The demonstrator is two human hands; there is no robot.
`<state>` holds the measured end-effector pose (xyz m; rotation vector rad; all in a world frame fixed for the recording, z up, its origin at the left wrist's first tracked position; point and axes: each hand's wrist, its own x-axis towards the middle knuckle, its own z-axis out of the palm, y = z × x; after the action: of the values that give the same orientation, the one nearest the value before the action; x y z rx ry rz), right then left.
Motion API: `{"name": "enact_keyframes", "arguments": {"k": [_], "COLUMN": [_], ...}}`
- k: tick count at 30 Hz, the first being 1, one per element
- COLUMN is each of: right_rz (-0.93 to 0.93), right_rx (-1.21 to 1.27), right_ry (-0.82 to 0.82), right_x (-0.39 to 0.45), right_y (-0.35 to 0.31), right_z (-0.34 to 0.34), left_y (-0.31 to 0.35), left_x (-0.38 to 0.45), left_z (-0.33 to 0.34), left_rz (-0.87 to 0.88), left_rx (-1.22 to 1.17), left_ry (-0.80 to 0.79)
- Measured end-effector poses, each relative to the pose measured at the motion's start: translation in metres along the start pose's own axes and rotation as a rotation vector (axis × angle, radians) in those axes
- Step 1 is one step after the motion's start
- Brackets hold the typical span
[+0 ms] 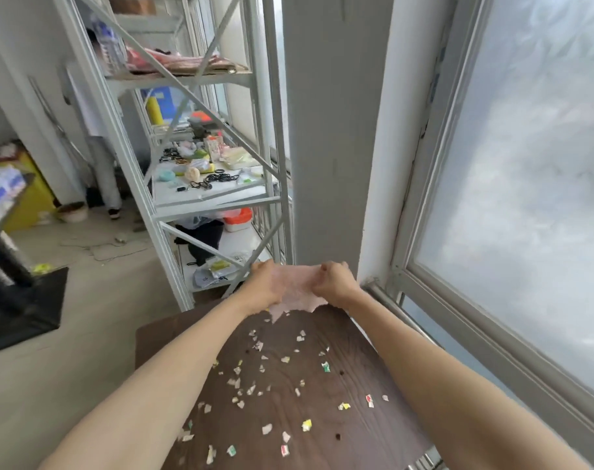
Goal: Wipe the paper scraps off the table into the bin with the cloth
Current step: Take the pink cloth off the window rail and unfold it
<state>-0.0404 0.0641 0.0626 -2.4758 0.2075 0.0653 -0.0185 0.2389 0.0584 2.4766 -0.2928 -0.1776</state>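
Note:
A pale pink cloth [297,290] is stretched between both my hands above the far edge of the dark wooden table [366,378]. My left hand [262,287] grips its left side and my right hand [333,283] grips its right side; its lower corner hangs just over the tabletop. Several small paper scraps [271,385], white, yellow, green and red, lie scattered over the middle and near part of the table. No bin is in view.
A grey metal shelving rack [217,198] full of small items stands beyond the table's far left corner. A grey pillar [329,130] and a large window [526,198] run along the right. A person's legs [105,178] stand far left. A black bag [24,310] lies on the floor.

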Motion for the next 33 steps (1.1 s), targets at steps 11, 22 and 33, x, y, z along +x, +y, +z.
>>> {"name": "enact_keyframes", "arguments": {"k": [11, 22, 33], "right_rz": [-0.014, 0.129, 0.084], "right_rx": [0.041, 0.653, 0.547], "right_ry": [-0.031, -0.223, -0.059], "right_x": [-0.003, -0.005, -0.003], "right_y": [-0.057, -0.079, -0.077], "right_z": [0.015, 0.039, 0.060], "left_y": [-0.048, -0.076, -0.086], "left_x": [-0.035, -0.040, -0.041], "left_z": [-0.069, -0.080, -0.065], "left_rz": [-0.069, -0.259, -0.203], "left_rx": [-0.202, -0.784, -0.813], "left_ry": [0.155, -0.053, -0.083]}}
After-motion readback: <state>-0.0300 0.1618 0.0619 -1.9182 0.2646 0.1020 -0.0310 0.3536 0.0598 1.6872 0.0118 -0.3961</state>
